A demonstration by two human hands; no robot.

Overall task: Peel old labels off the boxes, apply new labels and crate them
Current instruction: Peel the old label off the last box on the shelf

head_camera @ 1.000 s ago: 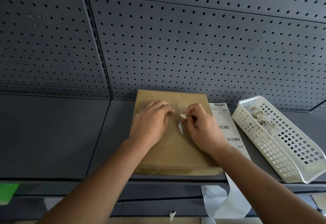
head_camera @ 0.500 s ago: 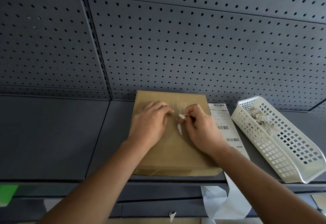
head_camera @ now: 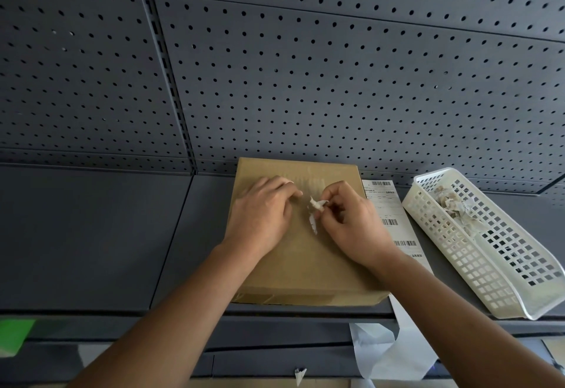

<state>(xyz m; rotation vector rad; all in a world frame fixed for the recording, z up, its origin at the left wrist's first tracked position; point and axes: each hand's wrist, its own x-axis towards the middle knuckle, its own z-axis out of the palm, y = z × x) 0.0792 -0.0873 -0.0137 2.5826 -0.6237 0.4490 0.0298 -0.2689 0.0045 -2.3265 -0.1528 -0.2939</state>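
A flat brown cardboard box (head_camera: 293, 268) lies on a grey shelf (head_camera: 91, 234), its far edge against the perforated back panel (head_camera: 305, 81). Both hands are over the box's upper half. The left hand (head_camera: 263, 216) rests on the lid towards the box's left side, fingers loosely bent with the tips pressing the cardboard and holding nothing. The right hand (head_camera: 351, 222) is beside it towards the box's right side, thumb and forefinger pinching a small curled scrap of white label (head_camera: 318, 203) lifted off the lid. Just below that scrap, near the middle of the box, a thin white remnant (head_camera: 312, 225) is stuck to the cardboard.

Touching the box's right edge lies a strip of new labels (head_camera: 394, 213) printed with barcodes; its tail hangs over the shelf front. Further right of the box, a white lattice basket (head_camera: 477, 268) sits at an angle with crumpled label scraps (head_camera: 452, 204) in its far end. Below the box's front edge, a tiny white paper bit (head_camera: 299, 375) is visible, and something green (head_camera: 15, 335) shows far to the box's lower left.
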